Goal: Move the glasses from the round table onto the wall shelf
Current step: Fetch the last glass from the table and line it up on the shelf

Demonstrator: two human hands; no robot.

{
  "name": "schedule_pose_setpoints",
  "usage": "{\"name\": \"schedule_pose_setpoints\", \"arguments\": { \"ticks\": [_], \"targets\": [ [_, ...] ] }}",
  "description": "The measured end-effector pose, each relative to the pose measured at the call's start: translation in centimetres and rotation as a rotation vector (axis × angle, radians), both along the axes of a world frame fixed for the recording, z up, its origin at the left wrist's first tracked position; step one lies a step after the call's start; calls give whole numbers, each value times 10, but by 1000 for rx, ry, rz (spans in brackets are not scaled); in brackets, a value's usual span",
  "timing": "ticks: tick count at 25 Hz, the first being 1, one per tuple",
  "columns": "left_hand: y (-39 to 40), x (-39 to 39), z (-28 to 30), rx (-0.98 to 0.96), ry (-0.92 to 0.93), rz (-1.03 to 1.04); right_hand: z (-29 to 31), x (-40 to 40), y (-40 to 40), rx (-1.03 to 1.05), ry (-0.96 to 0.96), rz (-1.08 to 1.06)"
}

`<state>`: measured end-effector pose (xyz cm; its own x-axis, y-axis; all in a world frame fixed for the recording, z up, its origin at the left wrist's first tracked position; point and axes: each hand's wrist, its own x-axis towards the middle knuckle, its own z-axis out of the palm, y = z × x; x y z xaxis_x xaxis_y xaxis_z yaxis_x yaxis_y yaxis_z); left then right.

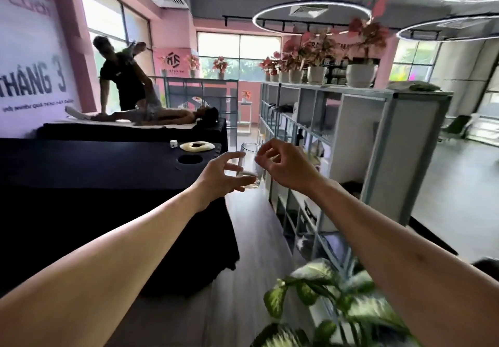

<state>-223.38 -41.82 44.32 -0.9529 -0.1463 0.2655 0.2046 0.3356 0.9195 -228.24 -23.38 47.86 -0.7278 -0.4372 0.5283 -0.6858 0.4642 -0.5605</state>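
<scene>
Glass tumbler [249,164]: clear, straight-sided, thick base, rim uppermost and roughly upright; no contents discernible. Location: in the air between both hands, over the wooden floor [243,238] in the aisle between a black-draped table [108,184] and the white cube shelving unit [351,136].

Left hand [218,175]: reaching from the lower left, fingers spread and partly curled round the lower part of the tumbler, fingertips against its wall near the base.

Right hand [286,166]: arriving from the right, fingers curled, thumb and forefinger drawn towards the tumbler's rim; whether they actually pinch the rim cannot be told.

Surroundings: small white jar [173,143] and pale ring-shaped cushion [197,146] on the black table, beside a round hole in its top; row of white pots with pink-leaved plants [316,58] on top of the shelving; green variegated plant [337,306] at lower right; two people at a treatment table [135,125] in the background
</scene>
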Motion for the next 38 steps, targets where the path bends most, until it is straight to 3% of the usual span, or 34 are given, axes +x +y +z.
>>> {"name": "schedule_pose_setpoints", "arguments": {
  "ticks": [6,12,22,38],
  "targets": [
    [-119,-76,9,5,33,240,14,-117,-139,13,29,195],
    [-267,-57,12,-10,3,526,17,-147,-320,9,11,503],
    [-513,79,0,-50,-16,953,5,-54,-631,-6,-12,953],
    [-818,217,-4,-64,-30,1271,11,73,-980,22,17,1247]
  ]
}}
